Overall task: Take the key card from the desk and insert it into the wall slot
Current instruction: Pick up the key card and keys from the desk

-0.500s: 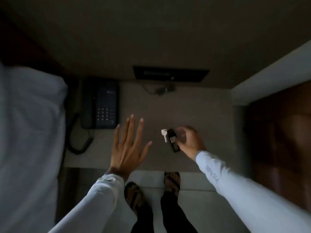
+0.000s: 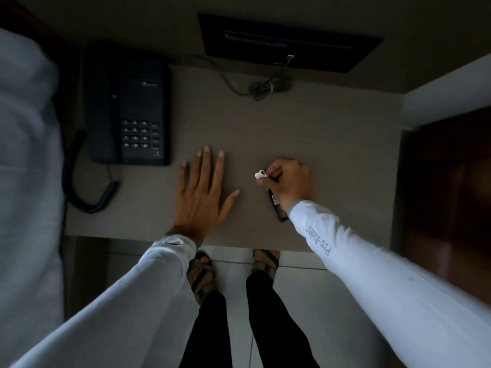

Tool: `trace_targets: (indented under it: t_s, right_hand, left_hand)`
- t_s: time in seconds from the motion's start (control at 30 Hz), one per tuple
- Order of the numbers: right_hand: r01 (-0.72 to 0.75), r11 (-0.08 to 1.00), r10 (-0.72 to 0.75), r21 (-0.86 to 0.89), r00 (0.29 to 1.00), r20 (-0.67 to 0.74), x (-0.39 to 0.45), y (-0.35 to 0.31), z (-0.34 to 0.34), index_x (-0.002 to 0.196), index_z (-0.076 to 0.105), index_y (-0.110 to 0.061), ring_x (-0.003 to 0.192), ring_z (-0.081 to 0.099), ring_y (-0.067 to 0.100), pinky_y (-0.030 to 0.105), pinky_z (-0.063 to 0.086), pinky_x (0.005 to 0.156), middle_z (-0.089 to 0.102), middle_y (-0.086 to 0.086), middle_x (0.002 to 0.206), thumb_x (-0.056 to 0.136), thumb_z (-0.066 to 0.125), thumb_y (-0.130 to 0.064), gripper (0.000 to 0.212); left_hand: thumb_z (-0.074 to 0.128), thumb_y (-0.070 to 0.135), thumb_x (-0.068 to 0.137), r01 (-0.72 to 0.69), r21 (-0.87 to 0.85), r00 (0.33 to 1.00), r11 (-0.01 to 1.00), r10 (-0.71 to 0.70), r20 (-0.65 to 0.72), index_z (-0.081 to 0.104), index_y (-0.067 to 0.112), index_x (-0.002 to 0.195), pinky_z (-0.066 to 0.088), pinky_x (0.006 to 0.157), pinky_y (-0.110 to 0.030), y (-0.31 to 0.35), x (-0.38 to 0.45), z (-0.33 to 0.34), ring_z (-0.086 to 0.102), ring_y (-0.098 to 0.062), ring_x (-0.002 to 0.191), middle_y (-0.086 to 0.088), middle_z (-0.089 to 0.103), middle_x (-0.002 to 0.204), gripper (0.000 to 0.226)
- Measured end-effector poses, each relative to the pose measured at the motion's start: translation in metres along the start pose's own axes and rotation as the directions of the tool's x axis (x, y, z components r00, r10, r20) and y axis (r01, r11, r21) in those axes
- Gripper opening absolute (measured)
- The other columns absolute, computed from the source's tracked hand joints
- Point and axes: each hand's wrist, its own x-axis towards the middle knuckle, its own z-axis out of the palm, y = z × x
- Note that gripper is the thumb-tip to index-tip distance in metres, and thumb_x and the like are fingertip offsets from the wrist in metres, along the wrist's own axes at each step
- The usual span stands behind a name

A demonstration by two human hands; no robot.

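The key card (image 2: 276, 205) is a dark, narrow tag with a small white key (image 2: 259, 174) at its far end. It lies on the brown desk (image 2: 332, 144), right of centre. My right hand (image 2: 291, 183) covers its upper half, with the fingers closed around it near the key. My left hand (image 2: 200, 195) rests flat on the desk to the left, fingers spread and holding nothing. No wall slot shows in the head view.
A black desk telephone (image 2: 127, 112) with a coiled cord sits at the desk's left. A dark wall panel (image 2: 287, 41) hangs behind the desk, with a bundled cable (image 2: 268, 87) below it. White bedding (image 2: 26, 168) lies at the left, a dark wooden door (image 2: 449, 195) at the right.
My right hand has closed over the key card, which lay beside its fingertips before. The left hand stays flat on the desk. The view has drawn closer to the desk.
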Motion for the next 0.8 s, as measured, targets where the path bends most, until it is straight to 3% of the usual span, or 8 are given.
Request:
trace_targets:
  t_s: [0.17, 0.37, 0.5, 0.57, 0.67, 0.8]
  right_hand:
    - [0.011, 0.998, -0.015, 0.064, 0.998, 0.067, -0.004, 0.002, -0.006, 0.077, 0.075, -0.018, 0.072, 0.069, 0.019, 0.032, 0.057, 0.074, 0.067, -0.004, 0.069, 0.070, 0.084, -0.019, 0.011]
    - [-0.105, 0.950, 0.088, 0.293, 0.994, 0.071, -0.022, -0.015, -0.045, 0.070, 0.070, -0.011, 0.071, 0.069, 0.025, 0.033, 0.056, 0.070, 0.074, 0.016, 0.078, 0.070, 0.082, -0.001, 0.016]
    - [-0.131, 0.898, 0.138, 0.420, 0.990, 0.014, -0.040, -0.044, -0.094, 0.068, 0.064, -0.018, 0.051, 0.063, 0.001, 0.010, 0.047, 0.045, 0.067, 0.000, 0.067, 0.067, 0.086, -0.004, 0.026]
    - [-0.093, 0.884, 0.128, 0.458, 0.991, -0.045, -0.054, -0.068, -0.128, 0.080, 0.067, -0.016, 0.061, 0.066, 0.005, 0.012, 0.050, 0.050, 0.070, -0.001, 0.073, 0.066, 0.088, -0.008, 0.026]
    - [-0.011, 0.877, 0.093, 0.480, 0.985, -0.147, -0.077, -0.107, -0.182, 0.094, 0.071, -0.009, 0.082, 0.072, 0.021, 0.028, 0.058, 0.073, 0.075, 0.011, 0.090, 0.073, 0.084, -0.007, 0.025]
    - [0.082, 0.905, 0.065, 0.416, 0.942, -0.328, -0.123, -0.159, -0.272, 0.088, 0.077, -0.015, 0.089, 0.071, 0.019, 0.031, 0.058, 0.086, 0.077, 0.008, 0.091, 0.075, 0.083, -0.020, 0.015]
  left_hand:
    - [0.038, 0.062, 0.102, -0.024, 0.046, 0.998, 0.999, 0.027, -0.054, 0.037, 0.004, 0.161, 0.040, 0.120, -0.066, 0.001, -0.008, -0.011, 0.050, -0.046, 0.145, -0.030, 0.042, 0.164, 0.083]
    - [0.031, 0.065, 0.104, -0.042, 0.025, 0.994, 0.999, 0.045, -0.097, 0.029, 0.006, 0.164, 0.038, 0.121, -0.066, 0.000, -0.004, -0.065, 0.043, -0.043, 0.151, -0.029, 0.036, 0.167, 0.084]
    - [0.032, 0.064, 0.104, -0.087, 0.017, 0.984, 0.996, 0.088, -0.154, 0.026, 0.006, 0.165, 0.038, 0.122, -0.065, 0.000, 0.005, -0.127, 0.041, -0.042, 0.153, -0.029, 0.034, 0.168, 0.084]
    - [0.032, 0.064, 0.106, -0.102, 0.015, 0.972, 0.995, 0.103, -0.210, 0.027, 0.006, 0.164, 0.038, 0.122, -0.065, 0.003, 0.012, -0.170, 0.042, -0.041, 0.152, -0.028, 0.034, 0.168, 0.083]
    - [0.035, 0.063, 0.106, -0.149, 0.014, 0.938, 0.989, 0.146, -0.315, 0.031, 0.005, 0.163, 0.040, 0.120, -0.064, 0.012, 0.021, -0.240, 0.045, -0.040, 0.151, -0.027, 0.038, 0.167, 0.081]
    - [0.041, 0.061, 0.105, -0.234, 0.034, 0.867, 0.972, 0.224, -0.445, 0.034, 0.006, 0.162, 0.040, 0.120, -0.063, 0.036, 0.033, -0.351, 0.045, -0.039, 0.151, -0.026, 0.041, 0.166, 0.080]
